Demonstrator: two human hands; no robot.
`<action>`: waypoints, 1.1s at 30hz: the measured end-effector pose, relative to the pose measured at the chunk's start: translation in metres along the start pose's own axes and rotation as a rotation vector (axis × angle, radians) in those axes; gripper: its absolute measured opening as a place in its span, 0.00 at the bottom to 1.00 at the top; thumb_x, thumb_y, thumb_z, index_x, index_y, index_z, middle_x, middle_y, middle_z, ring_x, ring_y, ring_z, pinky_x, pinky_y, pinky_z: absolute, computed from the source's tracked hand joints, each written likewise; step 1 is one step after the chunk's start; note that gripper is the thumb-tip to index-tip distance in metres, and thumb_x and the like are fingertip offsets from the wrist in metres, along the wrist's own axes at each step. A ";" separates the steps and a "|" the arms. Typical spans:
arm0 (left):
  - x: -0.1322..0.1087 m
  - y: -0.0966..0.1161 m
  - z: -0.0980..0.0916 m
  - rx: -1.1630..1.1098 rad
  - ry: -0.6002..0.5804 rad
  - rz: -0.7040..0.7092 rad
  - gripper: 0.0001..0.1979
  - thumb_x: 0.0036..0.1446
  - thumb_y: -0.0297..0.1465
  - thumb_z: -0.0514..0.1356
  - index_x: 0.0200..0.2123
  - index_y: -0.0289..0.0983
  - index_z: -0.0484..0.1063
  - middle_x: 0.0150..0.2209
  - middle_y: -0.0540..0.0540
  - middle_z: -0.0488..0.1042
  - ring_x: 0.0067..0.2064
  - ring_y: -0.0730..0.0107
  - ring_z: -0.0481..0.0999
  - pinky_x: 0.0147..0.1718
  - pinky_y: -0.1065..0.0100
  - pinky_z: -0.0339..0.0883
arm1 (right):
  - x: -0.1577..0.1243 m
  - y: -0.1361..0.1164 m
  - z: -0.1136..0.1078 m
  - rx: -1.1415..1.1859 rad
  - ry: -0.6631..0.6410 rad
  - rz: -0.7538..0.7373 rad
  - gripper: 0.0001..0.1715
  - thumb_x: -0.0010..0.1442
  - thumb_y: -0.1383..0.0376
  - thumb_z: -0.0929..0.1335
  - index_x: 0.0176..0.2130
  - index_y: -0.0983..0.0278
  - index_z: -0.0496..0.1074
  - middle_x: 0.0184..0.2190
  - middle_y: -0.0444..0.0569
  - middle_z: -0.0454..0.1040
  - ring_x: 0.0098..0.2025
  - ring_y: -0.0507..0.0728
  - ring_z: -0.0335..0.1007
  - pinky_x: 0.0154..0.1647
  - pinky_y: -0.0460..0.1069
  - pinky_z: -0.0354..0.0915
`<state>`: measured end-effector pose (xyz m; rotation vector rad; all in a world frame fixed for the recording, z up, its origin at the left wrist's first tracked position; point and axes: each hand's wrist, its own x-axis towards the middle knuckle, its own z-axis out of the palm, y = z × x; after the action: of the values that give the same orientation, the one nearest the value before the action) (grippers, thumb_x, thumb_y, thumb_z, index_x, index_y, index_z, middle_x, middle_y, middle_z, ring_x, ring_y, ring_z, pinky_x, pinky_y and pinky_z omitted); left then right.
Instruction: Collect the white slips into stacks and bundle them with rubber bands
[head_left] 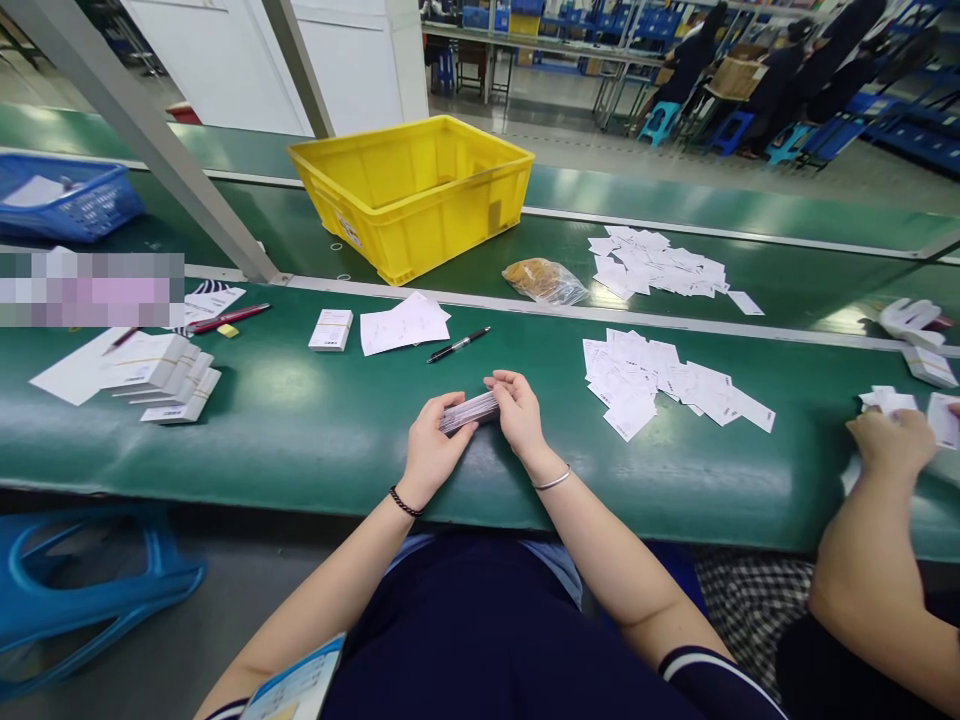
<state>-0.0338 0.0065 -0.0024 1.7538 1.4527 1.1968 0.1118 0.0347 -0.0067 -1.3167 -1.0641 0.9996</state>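
Note:
Between my two hands is a stack of cards (471, 411), its edges facing up, just above the green table. My left hand (436, 443) closes round the stack's left end, thumb along the near side. At the other end, my right hand (517, 408) grips it with thumb and fingers. A black pen (458, 344) lies beyond my hands, close to some white paper sheets (405, 324) and a small banded stack of cards (331, 330). To the right, loose white cards (652, 380) are spread in a heap.
A yellow bin (450, 235) stands beyond the rail beside a bag of rubber bands (545, 281) and another card heap (660, 265). Banded card stacks (169, 375) sit at left, near a blue basket (82, 205). A co-worker's hand (892, 440) handles cards at far right.

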 end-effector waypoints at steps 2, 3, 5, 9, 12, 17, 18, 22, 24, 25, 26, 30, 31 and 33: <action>0.000 -0.001 0.001 -0.021 -0.006 -0.029 0.16 0.50 0.30 0.63 0.44 0.38 0.71 0.45 0.45 0.76 0.48 0.61 0.75 0.50 0.58 0.68 | -0.001 0.003 0.001 0.074 0.003 0.007 0.18 0.62 0.55 0.62 0.45 0.64 0.68 0.44 0.54 0.77 0.48 0.58 0.73 0.52 0.55 0.66; -0.001 -0.001 0.001 -0.033 -0.012 -0.044 0.16 0.50 0.30 0.63 0.44 0.38 0.71 0.44 0.45 0.76 0.47 0.61 0.75 0.50 0.57 0.68 | -0.002 0.003 0.002 0.086 -0.012 -0.002 0.19 0.62 0.54 0.61 0.46 0.63 0.68 0.45 0.54 0.77 0.50 0.58 0.73 0.53 0.55 0.66; 0.000 0.000 0.003 -0.064 -0.027 -0.071 0.16 0.50 0.31 0.64 0.44 0.39 0.72 0.45 0.45 0.76 0.47 0.60 0.75 0.50 0.57 0.68 | -0.006 0.004 0.004 0.056 -0.065 -0.036 0.19 0.61 0.54 0.64 0.47 0.62 0.68 0.48 0.54 0.76 0.52 0.58 0.72 0.55 0.55 0.65; 0.000 0.002 0.006 -0.202 -0.041 -0.114 0.20 0.49 0.35 0.66 0.46 0.38 0.70 0.45 0.43 0.76 0.48 0.60 0.75 0.50 0.57 0.67 | -0.012 0.006 0.010 -0.038 -0.128 -0.085 0.22 0.58 0.57 0.67 0.51 0.63 0.66 0.51 0.56 0.74 0.54 0.59 0.71 0.57 0.57 0.64; 0.000 0.001 0.009 -0.299 0.015 -0.166 0.17 0.54 0.38 0.62 0.46 0.37 0.70 0.44 0.42 0.76 0.47 0.61 0.75 0.50 0.58 0.67 | -0.013 0.011 0.012 -0.018 -0.132 -0.091 0.22 0.61 0.57 0.65 0.52 0.63 0.66 0.52 0.56 0.74 0.55 0.59 0.70 0.59 0.57 0.63; 0.000 -0.007 0.015 -0.393 0.109 -0.232 0.13 0.59 0.36 0.58 0.45 0.37 0.69 0.43 0.42 0.76 0.46 0.63 0.75 0.48 0.60 0.67 | -0.012 0.021 0.014 0.111 -0.114 -0.029 0.25 0.63 0.54 0.63 0.56 0.62 0.63 0.57 0.57 0.69 0.58 0.58 0.67 0.59 0.57 0.62; -0.001 -0.008 0.016 -0.413 0.115 -0.241 0.13 0.59 0.36 0.58 0.45 0.37 0.69 0.42 0.42 0.76 0.45 0.63 0.75 0.47 0.60 0.67 | -0.012 0.022 0.014 0.126 -0.130 -0.020 0.26 0.63 0.53 0.63 0.56 0.62 0.62 0.57 0.57 0.69 0.58 0.58 0.67 0.59 0.57 0.62; -0.002 -0.009 0.019 -0.441 0.123 -0.250 0.13 0.59 0.37 0.58 0.45 0.37 0.69 0.39 0.44 0.76 0.43 0.64 0.76 0.46 0.61 0.68 | -0.018 0.020 0.016 0.130 -0.106 -0.027 0.31 0.63 0.48 0.62 0.58 0.63 0.60 0.57 0.57 0.69 0.59 0.59 0.66 0.62 0.58 0.59; -0.002 -0.009 0.020 -0.481 0.135 -0.255 0.13 0.60 0.38 0.57 0.45 0.37 0.68 0.38 0.44 0.76 0.42 0.64 0.76 0.46 0.61 0.68 | -0.021 0.017 0.015 0.149 -0.086 -0.033 0.34 0.64 0.46 0.59 0.60 0.63 0.58 0.59 0.57 0.67 0.62 0.59 0.62 0.64 0.59 0.55; -0.001 -0.008 0.020 -0.496 0.146 -0.253 0.14 0.61 0.39 0.56 0.45 0.37 0.69 0.39 0.43 0.77 0.43 0.64 0.76 0.46 0.61 0.68 | -0.022 0.016 0.015 0.168 -0.115 -0.031 0.35 0.65 0.44 0.57 0.61 0.62 0.58 0.60 0.57 0.66 0.63 0.58 0.60 0.65 0.59 0.53; -0.001 -0.008 0.020 -0.503 0.156 -0.250 0.14 0.61 0.39 0.56 0.46 0.37 0.69 0.40 0.43 0.77 0.44 0.64 0.76 0.47 0.61 0.68 | -0.022 0.015 0.015 0.191 -0.161 -0.024 0.36 0.65 0.43 0.55 0.61 0.62 0.58 0.61 0.56 0.66 0.64 0.59 0.59 0.66 0.60 0.52; 0.001 -0.008 0.018 -0.504 0.147 -0.266 0.13 0.59 0.39 0.58 0.43 0.37 0.70 0.40 0.43 0.77 0.43 0.63 0.77 0.45 0.61 0.68 | -0.021 0.015 0.014 0.232 -0.184 0.019 0.36 0.65 0.43 0.53 0.61 0.61 0.59 0.61 0.54 0.65 0.65 0.59 0.58 0.66 0.60 0.52; 0.001 -0.009 0.018 -0.515 0.133 -0.275 0.13 0.59 0.39 0.58 0.43 0.37 0.70 0.39 0.43 0.78 0.42 0.63 0.77 0.44 0.61 0.69 | -0.020 0.016 0.014 0.219 -0.172 0.026 0.35 0.65 0.44 0.56 0.62 0.61 0.59 0.61 0.54 0.66 0.65 0.59 0.58 0.65 0.59 0.53; 0.001 -0.010 0.018 -0.536 0.118 -0.280 0.13 0.58 0.38 0.58 0.42 0.37 0.70 0.38 0.43 0.78 0.41 0.64 0.77 0.43 0.61 0.69 | -0.019 0.016 0.015 0.184 -0.193 0.031 0.36 0.62 0.48 0.63 0.62 0.61 0.57 0.61 0.55 0.66 0.63 0.59 0.60 0.65 0.58 0.54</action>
<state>-0.0228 0.0118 -0.0185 1.1001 1.2372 1.3916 0.0936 0.0199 -0.0232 -1.1067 -1.0703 1.2375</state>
